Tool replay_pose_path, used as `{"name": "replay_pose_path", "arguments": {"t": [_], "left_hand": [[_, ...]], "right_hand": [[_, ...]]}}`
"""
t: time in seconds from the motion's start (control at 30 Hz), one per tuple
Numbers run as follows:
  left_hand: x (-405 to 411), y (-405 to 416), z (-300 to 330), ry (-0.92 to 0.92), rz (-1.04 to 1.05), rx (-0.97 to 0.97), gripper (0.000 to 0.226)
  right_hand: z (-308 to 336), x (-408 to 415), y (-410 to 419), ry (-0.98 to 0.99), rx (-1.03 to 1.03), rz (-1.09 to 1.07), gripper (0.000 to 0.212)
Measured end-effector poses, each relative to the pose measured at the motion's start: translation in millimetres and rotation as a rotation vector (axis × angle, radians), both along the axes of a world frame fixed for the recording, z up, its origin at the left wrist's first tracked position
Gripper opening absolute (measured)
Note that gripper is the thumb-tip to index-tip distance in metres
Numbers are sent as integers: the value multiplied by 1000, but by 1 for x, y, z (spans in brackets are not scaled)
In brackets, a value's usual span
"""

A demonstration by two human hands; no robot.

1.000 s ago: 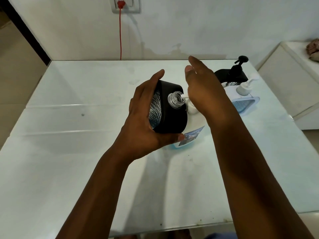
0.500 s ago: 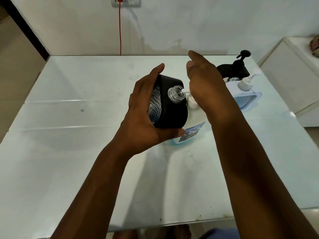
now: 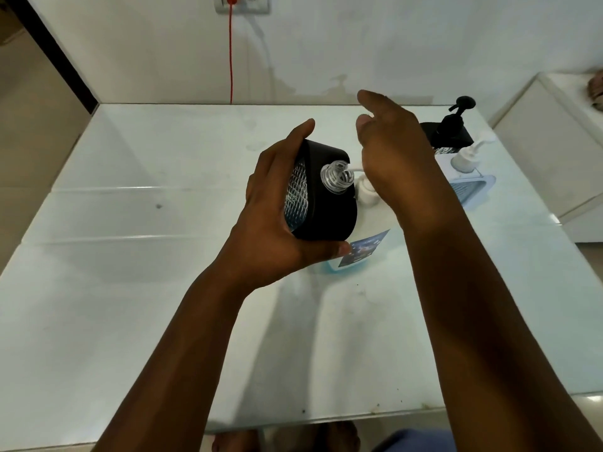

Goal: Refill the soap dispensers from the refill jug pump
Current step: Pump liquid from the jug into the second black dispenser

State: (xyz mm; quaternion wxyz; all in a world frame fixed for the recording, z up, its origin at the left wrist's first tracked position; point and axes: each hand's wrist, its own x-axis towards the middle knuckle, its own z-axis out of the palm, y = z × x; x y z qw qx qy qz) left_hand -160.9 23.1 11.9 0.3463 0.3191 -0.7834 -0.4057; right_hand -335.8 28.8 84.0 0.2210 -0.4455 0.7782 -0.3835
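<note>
- left hand (image 3: pixel 270 220) is wrapped round a black soap dispenser (image 3: pixel 321 203), tipped over sideways and held up off the table (image 3: pixel 130 256), fingers curled over its far edge and thumb hooked under the near bottom corner
- the dispenser has a clear diamond-textured panel on the side facing the palm, and its clear threaded neck (image 3: pixel 336 176) has no pump on it, open mouth pointing toward the right
- the white spout of the refill jug pump (image 3: pixel 367 190) pokes right into that neck, so the two are touching
- right hand (image 3: pixel 398 164) sits on top of the pump head, palm down, fingers pretty much straight and relaxed and angled up toward the wall, not curled round anything; whether it's actually pushing down can't be told
- refill jug (image 3: pixel 362 252) stands on the table just under and behind the dispenser, mostly hidden by both hands, pale body with a blue-tinted bottom and a dark blue label showing
- further back on the right, well apart from the hands, there's a second black dispenser (image 3: pixel 452 132) with its black pump on, and just beside it a white pump bottle (image 3: pixel 466 159) sitting in a light blue holder (image 3: pixel 473 187)
- red cable (image 3: pixel 231 53) hangs down the wall from a socket behind the table
- white cabinet (image 3: pixel 554 141) off to the right side
</note>
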Motion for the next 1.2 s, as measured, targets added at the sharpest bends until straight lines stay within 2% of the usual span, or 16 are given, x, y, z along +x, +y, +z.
{"name": "replay_pose_path", "arguments": {"t": [0.17,0.27,0.37,0.57,0.77,0.93,1.2], "left_hand": [[0,0,0,-9,-2,-7,134],[1,-1,0,2,-2,-10,134],[2,-2,0,3,-9,-10,135],[0,-1,1,12,-12,0,135],[-1,-2,-1,9,-15,-8,135],[0,-3,0,9,2,-5,133],[0,-2,-1,25,-16,-13,133]], "right_hand": [[-3,8,-1,50,23,-2,60],[-1,8,-1,10,14,-19,51],[5,5,0,93,-5,8,53],[7,3,6,-97,-25,21,44],[4,12,9,-78,-48,-35,53],[9,11,8,-121,-46,-19,51],[9,9,7,-75,-68,-66,49]]}}
